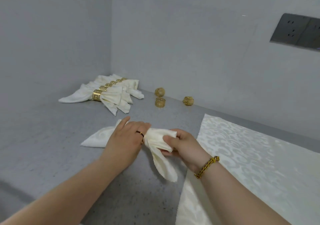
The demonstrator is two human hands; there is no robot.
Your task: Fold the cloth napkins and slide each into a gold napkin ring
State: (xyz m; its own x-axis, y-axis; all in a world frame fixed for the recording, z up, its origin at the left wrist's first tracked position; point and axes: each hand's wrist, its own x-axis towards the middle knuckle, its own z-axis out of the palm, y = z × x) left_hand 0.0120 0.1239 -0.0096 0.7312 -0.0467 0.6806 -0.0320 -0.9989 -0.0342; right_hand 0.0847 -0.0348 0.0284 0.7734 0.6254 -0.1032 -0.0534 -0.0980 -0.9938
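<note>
Centrally, low over the grey table (pixel 52 138): a pleated cream napkin (pixel 156 138), gathered at its waist, one tail flat on the table at left, the other hanging fanned toward the viewer. Left hand (pixel 128 136) palm down, fingers curled over the gathered middle. Right hand (pixel 181 145) pinches the bunched folds between thumb and bent fingers, with a gold bracelet (pixel 207 166) on its wrist. Farther back, a row of finished napkins (pixel 107 93) in gold bands by the corner; three loose gold napkin rings (pixel 160 102) near the wall; at right, an unfolded napkin (pixel 242 155) spread flat.
</note>
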